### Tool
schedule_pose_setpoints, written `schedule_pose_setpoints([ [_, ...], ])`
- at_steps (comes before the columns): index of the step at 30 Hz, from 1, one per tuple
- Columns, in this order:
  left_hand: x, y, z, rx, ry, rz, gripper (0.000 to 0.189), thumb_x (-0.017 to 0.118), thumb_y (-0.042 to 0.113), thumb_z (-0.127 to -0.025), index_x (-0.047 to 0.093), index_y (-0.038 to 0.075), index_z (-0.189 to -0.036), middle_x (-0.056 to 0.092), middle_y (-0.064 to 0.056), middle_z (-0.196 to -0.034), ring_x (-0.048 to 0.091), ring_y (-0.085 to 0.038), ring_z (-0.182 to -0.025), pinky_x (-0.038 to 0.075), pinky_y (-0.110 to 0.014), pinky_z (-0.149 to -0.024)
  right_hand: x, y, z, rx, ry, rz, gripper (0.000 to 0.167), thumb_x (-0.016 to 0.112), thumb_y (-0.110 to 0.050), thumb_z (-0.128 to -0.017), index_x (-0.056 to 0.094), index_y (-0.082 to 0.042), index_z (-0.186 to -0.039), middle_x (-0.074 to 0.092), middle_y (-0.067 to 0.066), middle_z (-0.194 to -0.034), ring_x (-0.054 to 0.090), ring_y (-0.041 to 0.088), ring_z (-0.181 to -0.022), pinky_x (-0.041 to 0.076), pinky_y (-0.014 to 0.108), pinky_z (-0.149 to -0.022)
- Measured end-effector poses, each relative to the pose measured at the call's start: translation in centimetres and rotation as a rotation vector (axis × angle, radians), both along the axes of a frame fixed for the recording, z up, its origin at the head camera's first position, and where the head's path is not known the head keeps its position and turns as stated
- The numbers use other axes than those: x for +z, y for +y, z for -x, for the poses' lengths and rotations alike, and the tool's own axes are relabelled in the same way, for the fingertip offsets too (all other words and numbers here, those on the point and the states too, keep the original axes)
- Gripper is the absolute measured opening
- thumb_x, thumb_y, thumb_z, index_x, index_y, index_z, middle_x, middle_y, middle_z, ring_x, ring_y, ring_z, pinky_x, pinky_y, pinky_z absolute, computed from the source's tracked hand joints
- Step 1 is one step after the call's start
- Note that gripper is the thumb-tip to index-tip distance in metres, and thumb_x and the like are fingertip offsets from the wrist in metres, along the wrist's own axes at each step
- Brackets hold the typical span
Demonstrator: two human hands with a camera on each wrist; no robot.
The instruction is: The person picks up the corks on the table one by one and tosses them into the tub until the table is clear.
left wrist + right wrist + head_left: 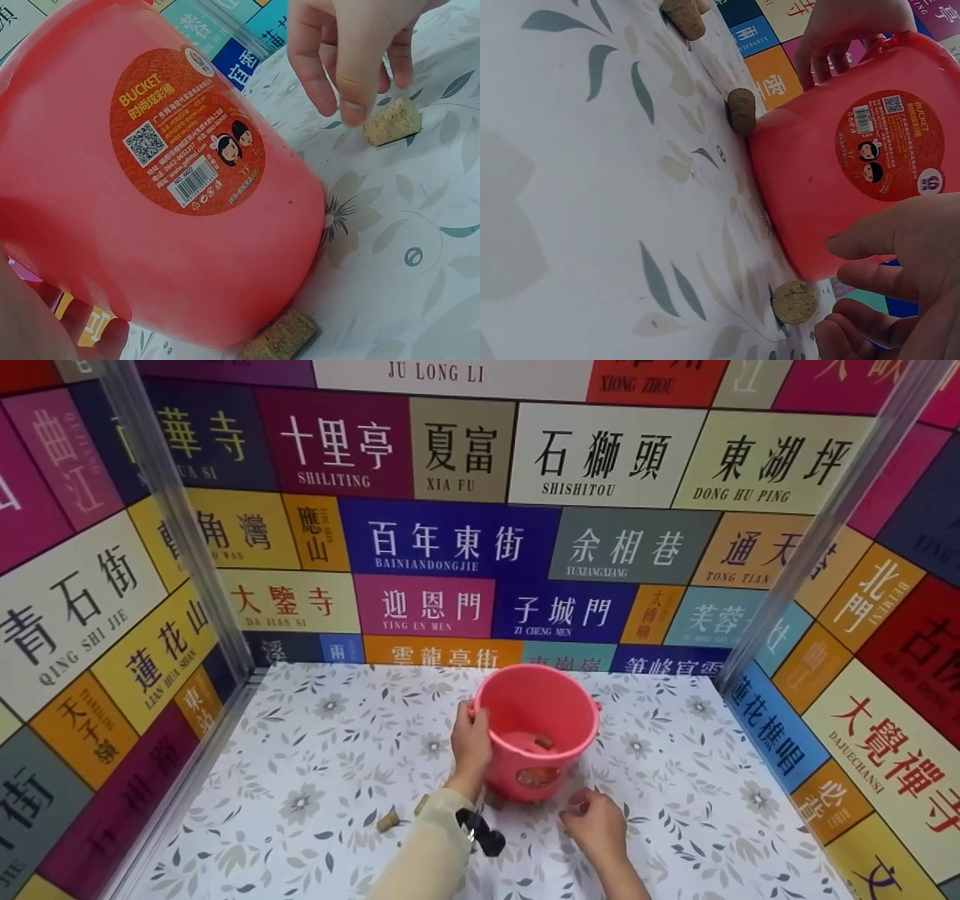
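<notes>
A pink plastic bucket (pixel 525 772) with a round red label (pixel 187 131) stands on the table, its mouth toward the head camera. My left hand (pixel 471 750) grips it at the left side of the rim, by the handle lug. Inside, at the bottom, lies a cork (pixel 543 742). My right hand (pixel 598 829) hovers right of the bucket, fingers loosely bent and holding nothing. Just beyond its fingertips a cork (pixel 794 302) rests on the table beside the bucket's base. Another cork (pixel 281 339) lies against the base on the left-hand side.
Two more corks lie left of the bucket, one of them (pixel 388 820) beside the left sleeve (pixel 424 847) and the other partly hidden by it. A floral cloth (pixel 300 757) covers the table. Panels with Chinese place names (pixel 450 540) enclose the back and sides.
</notes>
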State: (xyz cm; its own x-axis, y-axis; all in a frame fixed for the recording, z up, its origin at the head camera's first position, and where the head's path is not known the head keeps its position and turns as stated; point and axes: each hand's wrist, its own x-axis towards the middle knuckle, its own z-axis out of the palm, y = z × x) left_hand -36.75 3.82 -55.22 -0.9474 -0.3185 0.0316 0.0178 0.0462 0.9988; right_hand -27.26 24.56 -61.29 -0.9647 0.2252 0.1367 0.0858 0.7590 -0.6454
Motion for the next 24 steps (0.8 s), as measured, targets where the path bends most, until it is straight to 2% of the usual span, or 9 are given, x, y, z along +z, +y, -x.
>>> schedule_pose_setpoints([
  [10, -0.1, -0.2, 0.0, 0.018, 0.022, 0.044, 0.024, 0.053, 0.024, -0.103, 0.064, 0.008, -0.117, 0.061, -0.005, -0.09, 0.059, -0.02, -0.091, 0.047, -0.034, -0.084, -0.9, -0.5, -0.2, 0.015, -0.024, -0.022, 0.018, 0.079, -0.011, -0.07, 0.074, -0.008, -0.087, 0.067, 0.006, -0.08, 0.059, 0.02, -0.073, 0.049, 0.042, -0.07],
  [15, -0.1, -0.2, 0.0, 0.015, 0.023, 0.039, 0.023, 0.053, 0.023, -0.105, 0.064, 0.008, -0.117, 0.06, -0.005, -0.09, 0.059, -0.02, -0.09, 0.047, -0.034, -0.084, -1.0, -0.6, -0.4, 0.027, -0.033, -0.033, 0.019, 0.079, -0.011, -0.07, 0.074, -0.007, -0.088, 0.065, 0.007, -0.08, 0.058, 0.022, -0.074, 0.047, 0.044, -0.071],
  [21, 0.0, -0.3, 0.0, 0.012, 0.015, 0.044, 0.023, 0.052, 0.024, -0.105, 0.064, 0.008, -0.116, 0.063, -0.007, -0.095, 0.06, -0.021, -0.093, 0.048, -0.035, -0.086, -1.0, -0.7, -0.2, 0.024, -0.077, -0.024, 0.017, 0.078, -0.009, -0.074, 0.074, -0.007, -0.091, 0.065, 0.008, -0.082, 0.058, 0.023, -0.076, 0.047, 0.043, -0.071],
  [24, 0.0, -0.2, 0.0, 0.008, 0.015, 0.042, 0.023, 0.052, 0.024, -0.105, 0.064, 0.008, -0.117, 0.062, -0.007, -0.094, 0.06, -0.021, -0.093, 0.048, -0.035, -0.086, -1.1, -0.6, -0.2, 0.023, -0.07, -0.028, 0.014, 0.076, -0.007, -0.076, 0.074, -0.007, -0.09, 0.066, 0.008, -0.081, 0.059, 0.023, -0.075, 0.047, 0.043, -0.071],
])
